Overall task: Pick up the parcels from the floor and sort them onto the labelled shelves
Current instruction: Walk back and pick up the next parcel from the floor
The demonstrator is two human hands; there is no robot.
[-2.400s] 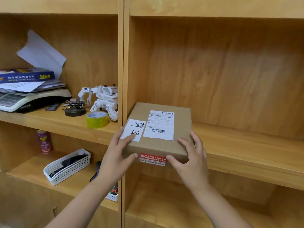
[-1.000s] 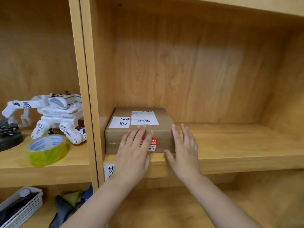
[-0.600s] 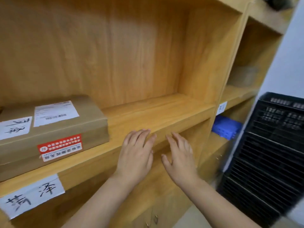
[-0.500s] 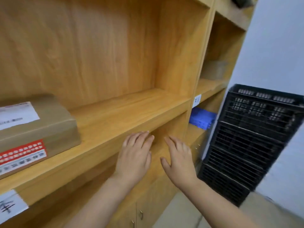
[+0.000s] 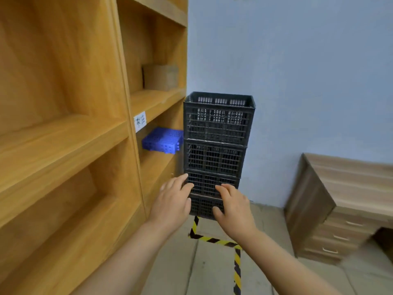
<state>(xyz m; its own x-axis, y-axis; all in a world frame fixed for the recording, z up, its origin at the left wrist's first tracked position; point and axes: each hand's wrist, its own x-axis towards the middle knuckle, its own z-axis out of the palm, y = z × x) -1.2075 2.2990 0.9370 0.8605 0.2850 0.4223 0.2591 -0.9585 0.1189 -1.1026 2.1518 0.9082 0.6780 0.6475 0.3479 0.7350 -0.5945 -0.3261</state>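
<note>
- On the shelf edge right of the divider: small white label [image 5: 140, 121] with dark handwritten characters, too blurred to read. No other writing or brand legible.
- Wooden shelving [image 5: 63, 133] fills the left of the view, seen at a steep angle. Near compartments show bare boards.
- Only parcel in view: brown cardboard box [image 5: 161, 77] at the back of the far right compartment, on the shelf above the label. It sits up and left of both hands, well apart from them, not touched.
- Shelf below it: blue perforated plastic piece [image 5: 162, 140], lying flat.
- Stack of black lattice crates [image 5: 217, 145] stands on the floor just beside the shelving's right end, against the pale blue wall [image 5: 297, 71].
- Left hand [image 5: 173, 202]: palm down, fingers spread and extended forward, empty. Fingertips overlap the lower crates in the view; can't tell if they touch.
- Right hand [image 5: 234, 209]: same pose, palm down, fingers loosely spread, thumb out to the left, holding nothing. Also in front of the lower crates, contact unclear.
- Hands are side by side with a gap between them; both bare forearms run in from the bottom edge.
- Yellow-black hazard tape [image 5: 217, 240] on the floor below the hands makes a corner, one leg running toward the crates, one toward the camera.
- Right side: wood-grain drawer unit [image 5: 331, 209] with metal handles, near the wall; its lower right is blurred.
</note>
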